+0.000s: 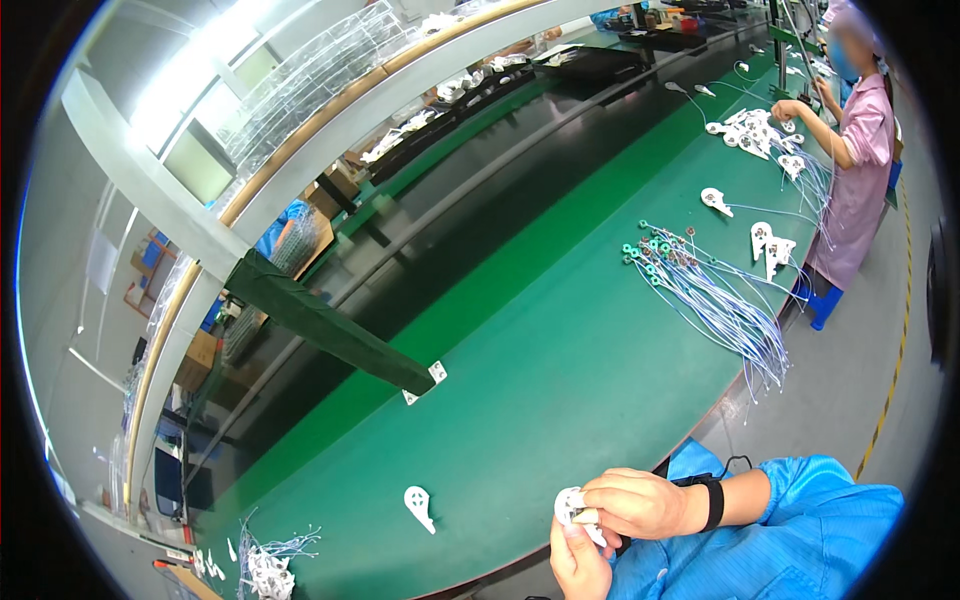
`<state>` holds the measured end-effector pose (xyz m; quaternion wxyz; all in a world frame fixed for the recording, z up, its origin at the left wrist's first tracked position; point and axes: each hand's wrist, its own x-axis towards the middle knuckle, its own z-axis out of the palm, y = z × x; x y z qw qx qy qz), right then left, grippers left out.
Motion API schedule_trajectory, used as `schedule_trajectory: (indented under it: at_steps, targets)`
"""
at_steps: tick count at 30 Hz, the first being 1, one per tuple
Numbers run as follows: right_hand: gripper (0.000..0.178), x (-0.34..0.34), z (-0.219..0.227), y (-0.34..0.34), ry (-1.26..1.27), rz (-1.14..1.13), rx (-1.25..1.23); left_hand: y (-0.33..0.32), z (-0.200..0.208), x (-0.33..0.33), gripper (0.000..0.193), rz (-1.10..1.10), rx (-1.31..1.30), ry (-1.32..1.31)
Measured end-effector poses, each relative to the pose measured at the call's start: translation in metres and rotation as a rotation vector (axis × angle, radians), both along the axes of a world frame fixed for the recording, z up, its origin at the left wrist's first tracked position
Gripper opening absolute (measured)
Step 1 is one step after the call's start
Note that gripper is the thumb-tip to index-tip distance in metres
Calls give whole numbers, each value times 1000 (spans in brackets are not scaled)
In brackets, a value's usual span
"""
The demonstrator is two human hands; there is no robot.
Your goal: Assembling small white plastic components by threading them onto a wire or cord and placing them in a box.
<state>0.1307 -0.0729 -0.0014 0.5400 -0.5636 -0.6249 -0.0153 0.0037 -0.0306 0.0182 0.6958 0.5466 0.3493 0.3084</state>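
We hold a small white plastic part (pixel 572 508) at the near edge of the green bench (pixel 520 400), right of centre. Our right hand (pixel 640 503) grips it from above with curled fingers, and our left hand (pixel 578 562) pinches it from below. One matching white part (pixel 420 506) lies alone on the bench to the left. Far right, a bundle of blue-white wires (pixel 715 295) with teal ring ends fans out. Beyond it, a co-worker in pink (pixel 858 170) handles more white parts (pixel 755 130).
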Motion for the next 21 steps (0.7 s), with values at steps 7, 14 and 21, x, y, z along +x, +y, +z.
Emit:
schedule_trajectory:
  at_steps: [7, 14, 21]
  targets:
    - [31, 3, 9, 4, 35, 49, -34, 5, -2, 3, 31, 35, -86, -29]
    - [34, 9, 8, 5, 102, 160, -115, 7, 5, 7, 33, 30, -141, -11]
    - [30, 11, 19, 4, 29, 121, -134, 9, -6, 0, 29, -9, -207, -105]
